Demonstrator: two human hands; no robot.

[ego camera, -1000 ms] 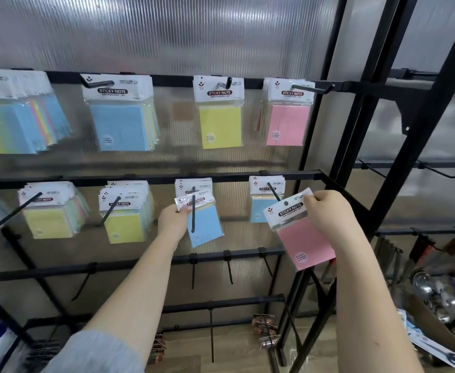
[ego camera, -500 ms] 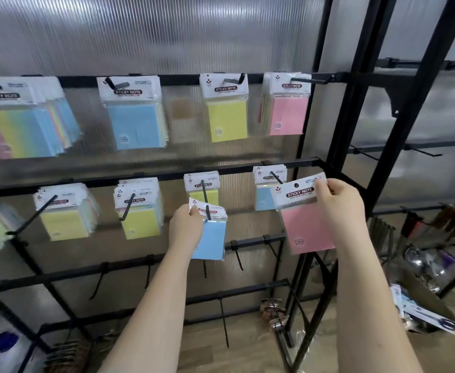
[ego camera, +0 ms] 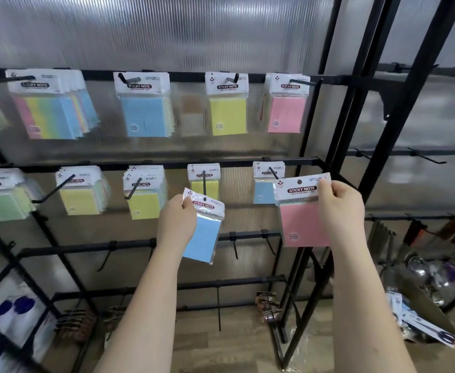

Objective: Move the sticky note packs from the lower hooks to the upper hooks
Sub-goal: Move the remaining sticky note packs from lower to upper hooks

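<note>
My left hand point(ego camera: 176, 224) pinches the header of a blue sticky note pack point(ego camera: 203, 236), held tilted just off the tip of a lower hook point(ego camera: 204, 184) that still carries yellow packs point(ego camera: 206, 179). My right hand point(ego camera: 340, 211) grips a pink sticky note pack point(ego camera: 303, 222) by its top right corner, in front of the lower hook with a blue pack point(ego camera: 265, 189). On the upper rail hang a blue pack point(ego camera: 144, 114), a yellow pack point(ego camera: 227, 111) and pink packs point(ego camera: 287, 109).
More packs hang at the left on both rails, such as multicolour ones point(ego camera: 51, 109) and yellow ones point(ego camera: 143, 200). Bare hooks point(ego camera: 234, 246) stick out from a rail below. A black frame post point(ego camera: 382, 117) stands right of the display, with metal items point(ego camera: 425, 275) beyond.
My left hand has drawn the blue pack forward and down off the lower hook. My right hand has raised the pink pack a little and turned it more upright.
</note>
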